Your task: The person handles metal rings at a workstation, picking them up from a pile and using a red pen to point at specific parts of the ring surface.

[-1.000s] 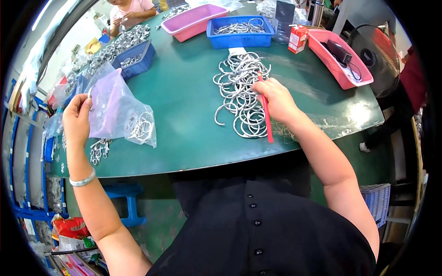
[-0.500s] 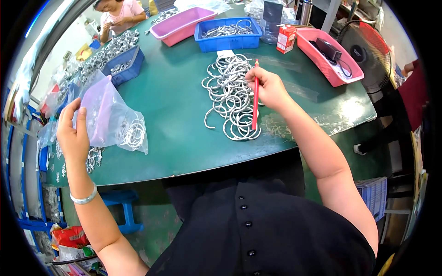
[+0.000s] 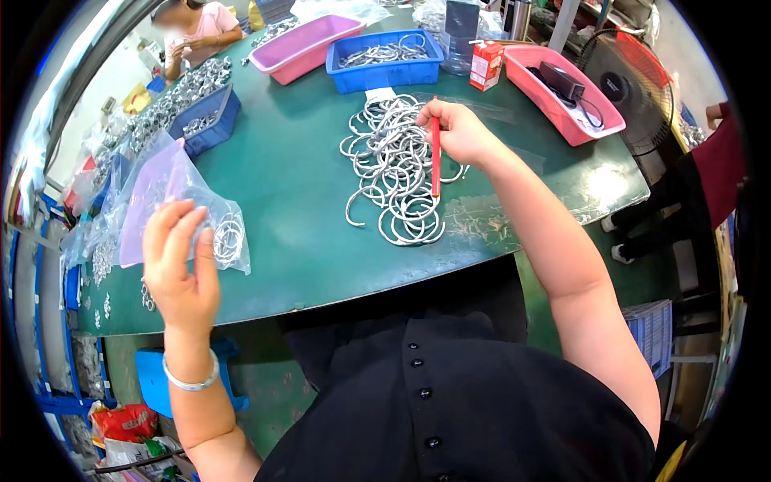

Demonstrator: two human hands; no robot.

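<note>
In my right hand [image 3: 459, 136] is a red pencil [image 3: 436, 169], pinched between thumb and fingers and pointing toward me. It hangs over the right side of a heap of open silver metal rings [image 3: 385, 173] on the green table. My left hand [image 3: 181, 261] is raised with its fingers apart and nothing in it. Just beyond it lies a clear plastic bag [image 3: 210, 193] with several rings inside and a pinkish-purple sheet [image 3: 152, 189] in or under it. A white slip of paper [image 3: 380, 94] touches the heap's far edge.
Along the back stand a pink tray [image 3: 305, 48], a blue tray of rings [image 3: 384, 76], a red carton [image 3: 486, 66] and a pink basket [image 3: 562, 96] with a black device. Small metal parts [image 3: 189, 92] and a blue bin [image 3: 210, 128] fill the left. Another person sits far left.
My left hand has come away from the plastic bag, moving right and nearer to me. The bag has settled lower. My right hand stays over the rings, still with the pencil.
</note>
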